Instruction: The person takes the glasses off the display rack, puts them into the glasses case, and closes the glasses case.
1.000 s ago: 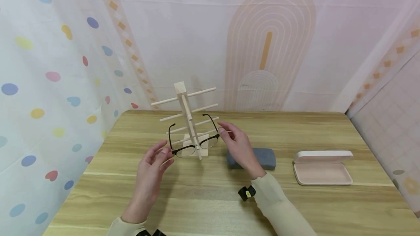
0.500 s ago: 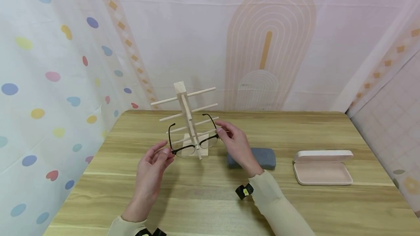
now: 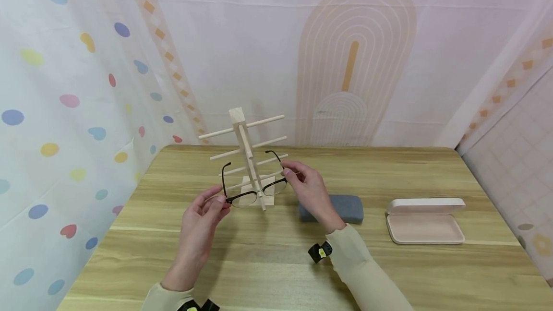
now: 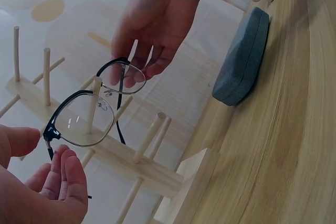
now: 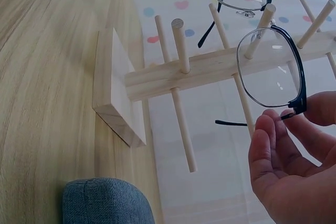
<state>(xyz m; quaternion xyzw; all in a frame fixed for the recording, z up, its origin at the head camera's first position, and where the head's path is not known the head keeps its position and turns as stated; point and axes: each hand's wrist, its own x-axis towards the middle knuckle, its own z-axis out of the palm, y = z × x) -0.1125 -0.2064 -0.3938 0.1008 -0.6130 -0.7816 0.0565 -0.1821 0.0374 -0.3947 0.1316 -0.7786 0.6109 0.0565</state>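
Black half-rim eyeglasses [image 3: 244, 197] sit at the front of a wooden peg stand [image 3: 239, 118], their bridge over a low front peg. Both temples point back past the post. My left hand [image 3: 199, 227] pinches the frame's left hinge; in the left wrist view the thumb and fingertips lie on either side of that corner [image 4: 50, 132]. At the other end, my right hand [image 3: 312, 193] holds the right temple by the hinge [image 5: 298, 103], its thumb near the rim's outer corner. The tip of the right temple sticks out behind the fingers.
Behind my right wrist lies a closed grey-blue glasses case [image 3: 349, 209]. Farther right is an opened case [image 3: 425, 231], white outside and pale pink inside. Both stand on the wood-grain table [image 3: 268, 272], with a patterned curtain [image 3: 259, 37] at the back.
My right hand has shifted slightly left, its fingers closing in on the right temple and hinge. The left thumb has come closer to the left hinge. The glasses have barely moved.
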